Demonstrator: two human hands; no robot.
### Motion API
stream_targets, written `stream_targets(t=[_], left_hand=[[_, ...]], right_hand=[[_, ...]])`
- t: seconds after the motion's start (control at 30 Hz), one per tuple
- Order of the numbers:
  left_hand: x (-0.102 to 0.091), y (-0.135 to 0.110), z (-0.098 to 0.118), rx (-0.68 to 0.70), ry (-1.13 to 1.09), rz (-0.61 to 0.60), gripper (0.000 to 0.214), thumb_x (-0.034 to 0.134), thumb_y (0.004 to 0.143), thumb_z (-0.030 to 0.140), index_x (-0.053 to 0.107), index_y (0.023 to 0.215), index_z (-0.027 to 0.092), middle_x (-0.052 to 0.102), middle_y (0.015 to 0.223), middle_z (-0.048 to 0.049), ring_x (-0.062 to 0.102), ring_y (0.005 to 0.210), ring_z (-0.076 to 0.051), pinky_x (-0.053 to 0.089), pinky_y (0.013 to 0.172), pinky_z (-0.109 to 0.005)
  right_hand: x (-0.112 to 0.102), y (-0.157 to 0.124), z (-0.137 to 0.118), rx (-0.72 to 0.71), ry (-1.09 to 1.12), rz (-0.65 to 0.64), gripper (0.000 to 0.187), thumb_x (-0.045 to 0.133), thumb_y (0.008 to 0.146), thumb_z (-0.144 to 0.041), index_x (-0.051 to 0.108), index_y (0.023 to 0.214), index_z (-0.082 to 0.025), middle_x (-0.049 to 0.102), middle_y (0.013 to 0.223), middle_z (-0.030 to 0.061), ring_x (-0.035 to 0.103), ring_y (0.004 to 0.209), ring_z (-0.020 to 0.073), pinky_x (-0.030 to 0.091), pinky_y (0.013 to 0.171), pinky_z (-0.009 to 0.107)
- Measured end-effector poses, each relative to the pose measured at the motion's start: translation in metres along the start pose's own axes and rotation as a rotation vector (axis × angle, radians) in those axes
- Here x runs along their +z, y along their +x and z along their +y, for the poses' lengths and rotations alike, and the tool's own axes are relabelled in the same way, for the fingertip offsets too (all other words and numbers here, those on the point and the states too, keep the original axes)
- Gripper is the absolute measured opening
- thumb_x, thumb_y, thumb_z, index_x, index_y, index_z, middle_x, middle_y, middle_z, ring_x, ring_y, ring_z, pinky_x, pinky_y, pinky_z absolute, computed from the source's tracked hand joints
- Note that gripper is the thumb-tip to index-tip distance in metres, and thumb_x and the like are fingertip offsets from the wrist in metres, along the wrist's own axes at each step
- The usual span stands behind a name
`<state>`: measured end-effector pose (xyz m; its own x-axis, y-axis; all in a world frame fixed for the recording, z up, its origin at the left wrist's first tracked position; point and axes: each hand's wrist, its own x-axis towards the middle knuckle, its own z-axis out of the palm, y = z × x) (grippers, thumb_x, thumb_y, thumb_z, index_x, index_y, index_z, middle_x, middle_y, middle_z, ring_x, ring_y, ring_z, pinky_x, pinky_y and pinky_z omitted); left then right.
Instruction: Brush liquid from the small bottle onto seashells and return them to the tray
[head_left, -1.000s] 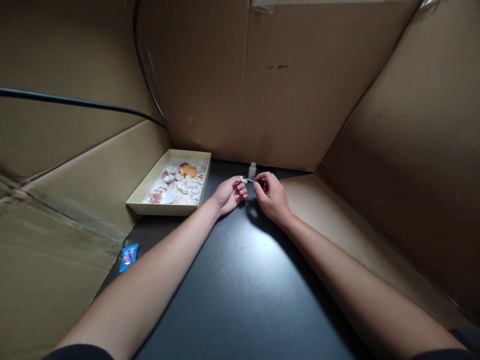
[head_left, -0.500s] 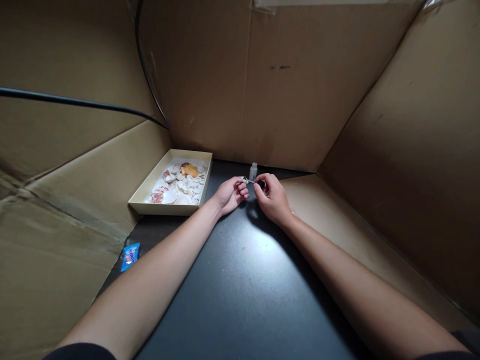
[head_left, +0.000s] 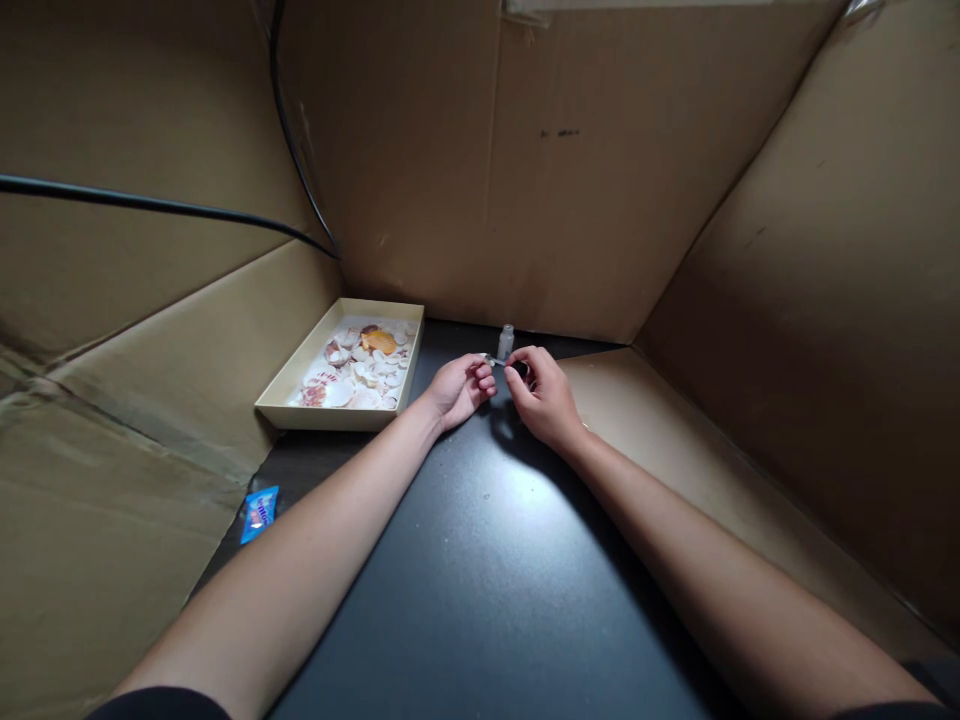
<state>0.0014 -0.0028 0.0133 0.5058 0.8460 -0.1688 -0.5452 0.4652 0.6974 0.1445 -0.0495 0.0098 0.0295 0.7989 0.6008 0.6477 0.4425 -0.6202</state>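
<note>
My left hand (head_left: 459,387) is curled, its fingertips pinched on a small pale shell (head_left: 487,358). My right hand (head_left: 546,393) is closed on a dark cap with a thin brush (head_left: 517,368), whose tip touches the shell. Both hands rest on the black tabletop (head_left: 480,560). Just behind them stands a small clear bottle (head_left: 506,342), uncapped and upright. A shallow cream tray (head_left: 300,400) to the left holds several white, pink and orange shells.
Cardboard walls (head_left: 525,170) enclose the table at the back, left and right. A black cable (head_left: 150,205) runs along the left wall. A small blue wrapper (head_left: 259,511) lies at the table's left edge.
Both hands stay almost in place; the right hand has shifted the brush slightly against the shell. Tray and bottle have not moved.
</note>
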Motion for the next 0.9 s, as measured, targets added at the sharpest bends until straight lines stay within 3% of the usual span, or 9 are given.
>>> stream_targets(t=[0.37, 0.9], left_hand=[[0.0, -0.0004, 0.0004, -0.007, 0.004, -0.001, 0.019, 0.046, 0.083, 0.01, 0.045, 0.065, 0.015, 0.038, 0.057, 0.0032, 0.04, 0.048, -0.008, 0.04, 0.049, -0.021], [0.0017, -0.0016, -0.0022, 0.059, 0.077, -0.018, 0.019, 0.058, 0.077, 0.011, 0.045, 0.065, 0.015, 0.037, 0.057, 0.0055, 0.039, 0.048, -0.006, 0.038, 0.049, -0.02]], right_hand=[[0.0008, -0.0003, 0.002, 0.051, -0.026, -0.006, 0.012, 0.05, 0.088, -0.03, 0.058, 0.089, -0.021, 0.056, 0.081, 0.0015, 0.05, 0.067, 0.0148, 0.04, 0.067, 0.028], [0.0017, 0.0005, 0.0054, 0.07, 0.045, -0.012, 0.018, 0.047, 0.09, -0.035, 0.058, 0.091, -0.021, 0.059, 0.085, 0.0023, 0.052, 0.07, 0.0149, 0.041, 0.069, 0.028]])
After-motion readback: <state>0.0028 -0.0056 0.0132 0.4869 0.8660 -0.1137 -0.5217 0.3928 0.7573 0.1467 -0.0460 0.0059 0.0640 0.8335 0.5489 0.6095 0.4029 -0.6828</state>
